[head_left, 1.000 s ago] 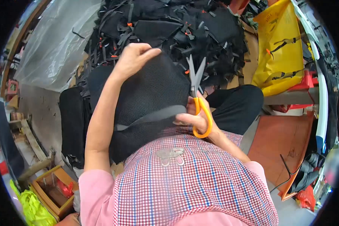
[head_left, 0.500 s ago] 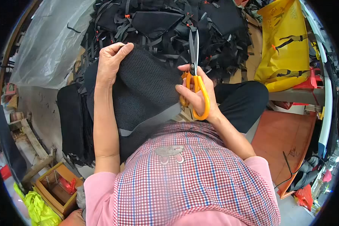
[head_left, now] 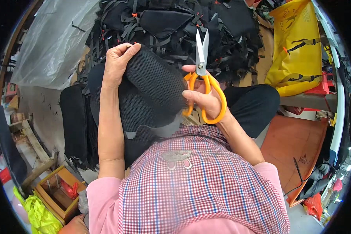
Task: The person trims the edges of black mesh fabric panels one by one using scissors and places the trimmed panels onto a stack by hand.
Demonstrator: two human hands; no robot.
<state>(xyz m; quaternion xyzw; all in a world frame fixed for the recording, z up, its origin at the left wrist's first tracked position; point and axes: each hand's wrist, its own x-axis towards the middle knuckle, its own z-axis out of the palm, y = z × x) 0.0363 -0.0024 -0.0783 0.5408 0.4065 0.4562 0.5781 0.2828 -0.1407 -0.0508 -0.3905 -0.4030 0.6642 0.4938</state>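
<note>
My left hand (head_left: 119, 64) pinches the top edge of a black mesh fabric piece (head_left: 152, 84) between thumb and fingers. The piece hangs in folds over my lap, with a grey band (head_left: 167, 130) along its lower edge. In my right hand (head_left: 210, 102) is a pair of scissors (head_left: 201, 70) with orange handles. Their blades point up and away from me, slightly parted. The right thumb and fingertips are at the mesh's right edge; the blurred fabric hides whether they grip it too.
A large heap of black straps and padded pieces (head_left: 163, 23) lies ahead. Black padded pieces (head_left: 74, 121) are stacked at left, near a wooden box (head_left: 62, 191). A yellow sheet (head_left: 296, 46) and a brown board (head_left: 294, 148) are on the right.
The scissors have turned in my right hand, so their flat blades now face me. The mesh's right side and grey band have bunched and curled. My left hand keeps its pinch.
</note>
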